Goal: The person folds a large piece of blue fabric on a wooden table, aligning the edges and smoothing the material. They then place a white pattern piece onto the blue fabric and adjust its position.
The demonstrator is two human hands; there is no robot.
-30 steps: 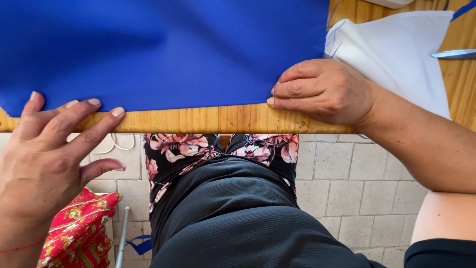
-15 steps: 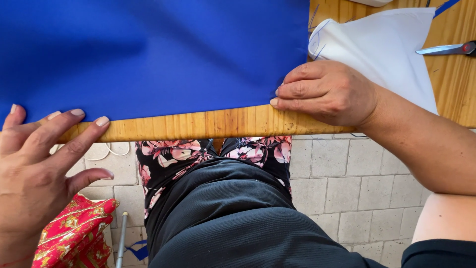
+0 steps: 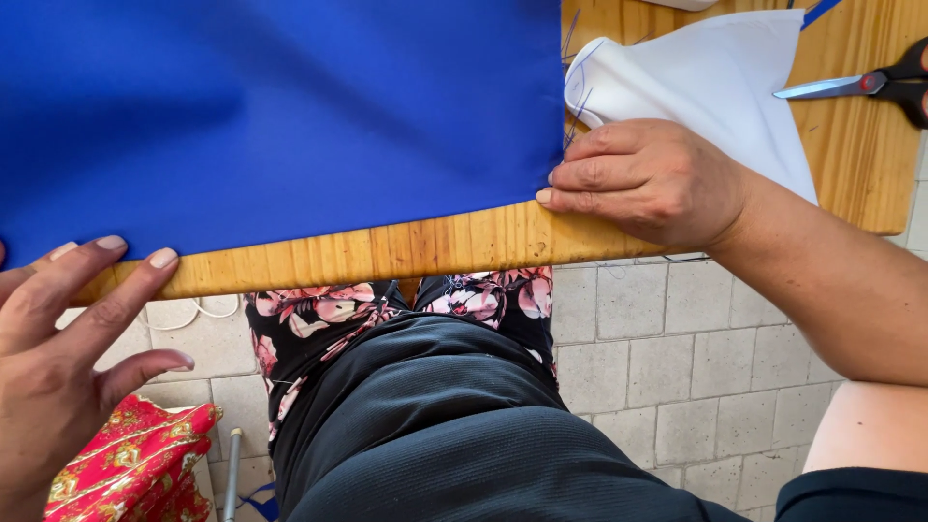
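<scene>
- Blue cloth (image 3: 280,116) lies flat on the wooden table (image 3: 387,246) — I line it up with the edge.
- My right hand (image 3: 648,179) pinches its corner.
- My left hand (image 3: 58,358) is open, fingers spread, holding nothing — I should press the cloth gently.

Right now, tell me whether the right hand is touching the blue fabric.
Touching. The head view shows the right hand with its fingertips pressed against the corner edge of the blue fabric on the wooden table.
</scene>
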